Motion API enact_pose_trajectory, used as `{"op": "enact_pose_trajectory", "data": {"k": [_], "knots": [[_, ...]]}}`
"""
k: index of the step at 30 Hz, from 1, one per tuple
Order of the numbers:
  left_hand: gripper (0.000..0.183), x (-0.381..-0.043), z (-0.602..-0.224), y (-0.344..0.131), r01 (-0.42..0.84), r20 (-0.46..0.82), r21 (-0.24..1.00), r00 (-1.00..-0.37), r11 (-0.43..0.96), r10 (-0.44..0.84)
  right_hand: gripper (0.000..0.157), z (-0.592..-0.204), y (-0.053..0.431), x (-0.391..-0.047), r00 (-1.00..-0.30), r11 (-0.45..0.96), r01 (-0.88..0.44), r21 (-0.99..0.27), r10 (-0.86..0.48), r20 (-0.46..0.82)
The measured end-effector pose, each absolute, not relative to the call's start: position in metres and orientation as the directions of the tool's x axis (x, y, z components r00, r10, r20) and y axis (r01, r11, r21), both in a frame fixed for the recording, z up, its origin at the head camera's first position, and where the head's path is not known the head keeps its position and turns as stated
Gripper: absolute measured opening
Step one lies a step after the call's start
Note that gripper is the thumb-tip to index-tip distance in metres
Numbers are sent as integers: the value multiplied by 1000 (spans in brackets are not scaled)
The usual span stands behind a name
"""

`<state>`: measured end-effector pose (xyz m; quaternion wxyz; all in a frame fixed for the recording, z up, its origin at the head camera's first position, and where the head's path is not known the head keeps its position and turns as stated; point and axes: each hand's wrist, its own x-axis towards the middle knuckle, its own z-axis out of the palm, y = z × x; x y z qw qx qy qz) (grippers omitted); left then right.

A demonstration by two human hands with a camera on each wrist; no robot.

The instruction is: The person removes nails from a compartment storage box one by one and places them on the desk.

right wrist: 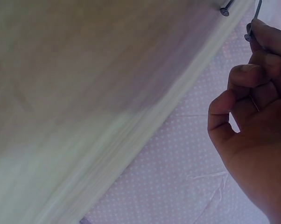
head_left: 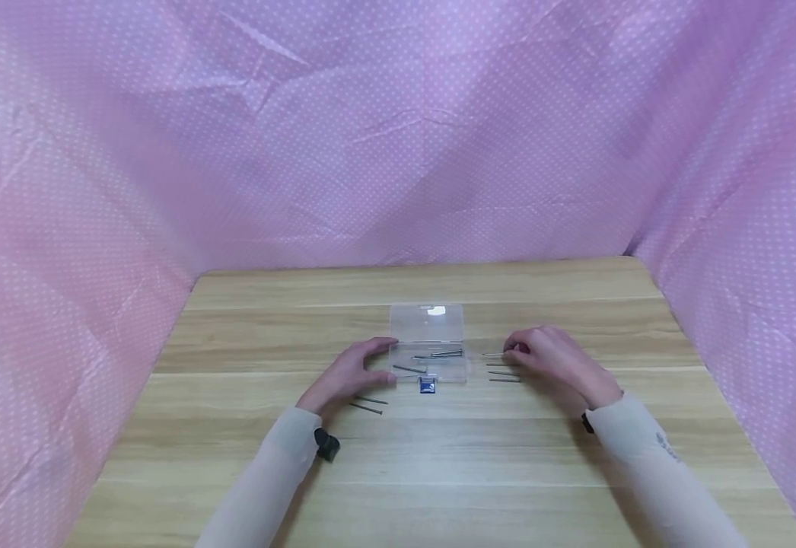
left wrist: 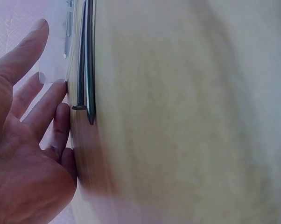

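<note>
A clear plastic box (head_left: pixel 447 371) stands on the table with its lid (head_left: pixel 415 323) lying back, and several nails (head_left: pixel 447 353) lie inside. My left hand (head_left: pixel 347 374) rests at the box's left side, thumb by the front corner and forefinger by the back one; its fingers (left wrist: pixel 47 109) look extended and slightly bent in the left wrist view. To the right of the box, my right hand (head_left: pixel 554 359) pinches a nail (head_left: pixel 493 354) between thumb and fingertips. That nail's head shows below the fingertips in the right wrist view. Several loose nails (head_left: pixel 504 373) lie beside this hand.
Two nails (head_left: pixel 368 405) lie on the table near my left wrist. A blue tag (head_left: pixel 428 386) sits at the box's front edge. The wooden table (head_left: pixel 439 472) is bordered by pink dotted cloth (head_left: pixel 398 152) at the back and sides.
</note>
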<state>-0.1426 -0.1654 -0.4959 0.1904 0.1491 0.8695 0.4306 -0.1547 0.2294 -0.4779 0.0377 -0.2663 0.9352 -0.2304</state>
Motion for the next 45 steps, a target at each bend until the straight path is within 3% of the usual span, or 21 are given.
{"op": "enact_pose_trajectory", "data": {"k": [32,45], "knots": [[70,-146,-499,-168,88,-223,788,-882,610,415,5,-484,228,-167,-851,787,-434,-439,-518,-89],[70,-146,-499,-166,77,-229,790,-883,609,409,12,-473,229,-160,-901,793,-354,-496,-432,-48]]}}
